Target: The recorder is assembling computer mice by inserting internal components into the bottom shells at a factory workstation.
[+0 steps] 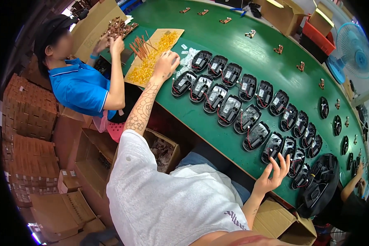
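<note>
My left hand (167, 64) is at the far left of the green table (217, 143), fingers curled together, over the edge of a cardboard sheet (176, 35) covered with small yellow pieces (145, 69). Whatever its fingertips hold is hidden. Close beside it lies a heap of small clear-white pieces (187, 61). My right hand (274, 174), its fingers apart and nothing visible in them, hovers at the table's near edge. Just beyond it sits a black plastic shell (272, 146) with wires, one of several such shells (229, 110) laid out in two slanting rows.
A co-worker in a blue shirt (86, 88) handles brown circuit boards (119, 28) at the left. More small boards (278, 49) line the far side. A blue fan (351, 49), a red bin (319, 37) and a black bag (322, 180) stand rightward. Open cartons (281, 219) sit below.
</note>
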`<state>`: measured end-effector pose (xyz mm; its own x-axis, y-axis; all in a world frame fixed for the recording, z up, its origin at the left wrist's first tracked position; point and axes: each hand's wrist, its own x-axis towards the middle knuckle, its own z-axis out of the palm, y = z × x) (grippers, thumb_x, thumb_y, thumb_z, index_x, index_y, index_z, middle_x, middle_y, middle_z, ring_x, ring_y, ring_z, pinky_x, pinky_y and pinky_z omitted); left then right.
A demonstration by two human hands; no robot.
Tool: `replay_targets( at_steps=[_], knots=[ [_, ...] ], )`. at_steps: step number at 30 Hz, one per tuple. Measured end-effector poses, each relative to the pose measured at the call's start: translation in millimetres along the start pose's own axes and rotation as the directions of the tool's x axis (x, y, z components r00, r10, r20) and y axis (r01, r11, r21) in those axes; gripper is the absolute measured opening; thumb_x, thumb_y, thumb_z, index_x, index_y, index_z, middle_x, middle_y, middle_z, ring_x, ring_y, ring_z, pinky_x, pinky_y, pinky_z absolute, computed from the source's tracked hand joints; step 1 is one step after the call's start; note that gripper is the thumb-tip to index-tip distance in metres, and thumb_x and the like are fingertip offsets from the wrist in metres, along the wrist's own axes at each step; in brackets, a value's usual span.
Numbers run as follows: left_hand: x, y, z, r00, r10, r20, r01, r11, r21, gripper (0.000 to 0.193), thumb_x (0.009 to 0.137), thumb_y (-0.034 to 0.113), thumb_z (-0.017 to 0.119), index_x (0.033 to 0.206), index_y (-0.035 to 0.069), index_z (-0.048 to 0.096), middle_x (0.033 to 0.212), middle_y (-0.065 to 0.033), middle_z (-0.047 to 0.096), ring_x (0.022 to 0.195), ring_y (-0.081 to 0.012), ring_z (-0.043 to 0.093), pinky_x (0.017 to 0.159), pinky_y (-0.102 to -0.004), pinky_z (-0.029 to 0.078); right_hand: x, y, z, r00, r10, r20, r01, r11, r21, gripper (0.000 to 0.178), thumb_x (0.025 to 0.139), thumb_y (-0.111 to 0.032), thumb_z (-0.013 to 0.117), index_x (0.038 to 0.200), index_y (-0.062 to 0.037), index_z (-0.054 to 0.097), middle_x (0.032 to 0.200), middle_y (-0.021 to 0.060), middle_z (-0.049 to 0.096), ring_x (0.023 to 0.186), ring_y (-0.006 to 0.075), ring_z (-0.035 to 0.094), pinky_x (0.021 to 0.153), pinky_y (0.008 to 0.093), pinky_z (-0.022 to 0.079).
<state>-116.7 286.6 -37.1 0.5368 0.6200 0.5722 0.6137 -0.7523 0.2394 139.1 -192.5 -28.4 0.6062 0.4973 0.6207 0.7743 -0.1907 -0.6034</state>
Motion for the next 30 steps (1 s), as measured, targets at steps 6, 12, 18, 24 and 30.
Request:
replay_targets(
  at_steps=[6,12,18,24,30],
  knots=[
    [13.9,-1.1,8.9,0.994,0.034,-0.106,-0.022,0.993,0.112,0.023,0.093,0.027,0.064,0.083,0.007,0.064,0.081,-0.0113,0.064,0.078,-0.033,0.062,0.073,-0.0427,0.051,-2.0,1.5,0.1,1.0,0.031,0.002,-0.031,0.999,0.032,0.017,0.092,-0.005,0.058,0.099,-0.0027,0.073,0.126,0.0125,0.065,0.135,0.0359,0.048,0.109,0.0467,0.038],
    [34.9,-22.5,16.1,0.952,-0.217,-0.216,0.207,0.976,-0.067,0.029,0.095,0.031,0.061,0.078,0.007,0.063,0.074,-0.0093,0.064,0.066,-0.0302,0.061,0.061,-0.0378,0.049,-1.1,0.8,0.3,1.0,0.014,-0.001,-0.014,1.0,0.026,0.017,0.093,-0.005,0.057,0.098,-0.0023,0.073,0.126,0.0122,0.065,0.134,0.0355,0.048,0.109,0.0461,0.038],
    [58.0,-62.3,22.8,0.615,-0.781,0.11,0.315,0.116,-0.942,0.031,0.095,0.03,0.058,0.077,0.006,0.063,0.077,-0.0056,0.066,0.071,-0.0204,0.065,0.054,-0.0332,0.05,0.4,1.5,0.5,1.0,0.018,0.007,-0.018,1.0,0.024,0.016,0.093,-0.005,0.057,0.099,-0.0022,0.072,0.126,0.0125,0.065,0.133,0.0355,0.05,0.108,0.046,0.04],
    [80.5,-9.6,-8.3,0.406,-0.648,0.644,-0.191,-0.749,-0.634,0.025,0.096,0.026,0.057,0.079,0.007,0.059,0.069,-0.0014,0.056,0.058,-0.0142,0.056,0.047,-0.0248,0.044,0.0,3.6,1.3,1.0,0.024,-0.008,-0.023,0.999,0.025,0.017,0.094,-0.004,0.056,0.101,-0.002,0.072,0.126,0.0128,0.065,0.133,0.0357,0.05,0.108,0.0464,0.04],
    [55.3,-12.1,-2.3,0.805,-0.243,0.542,0.071,-0.866,-0.495,0.029,0.1,0.023,0.054,0.073,0.012,0.05,0.063,0.004,0.042,0.05,-0.0089,0.042,0.04,-0.0217,0.033,-3.7,3.8,-3.6,1.0,0.02,-0.02,-0.019,0.999,0.045,0.017,0.094,-0.002,0.055,0.1,-0.0004,0.071,0.125,0.0139,0.065,0.132,0.0365,0.051,0.108,0.046,0.04]
  ],
)
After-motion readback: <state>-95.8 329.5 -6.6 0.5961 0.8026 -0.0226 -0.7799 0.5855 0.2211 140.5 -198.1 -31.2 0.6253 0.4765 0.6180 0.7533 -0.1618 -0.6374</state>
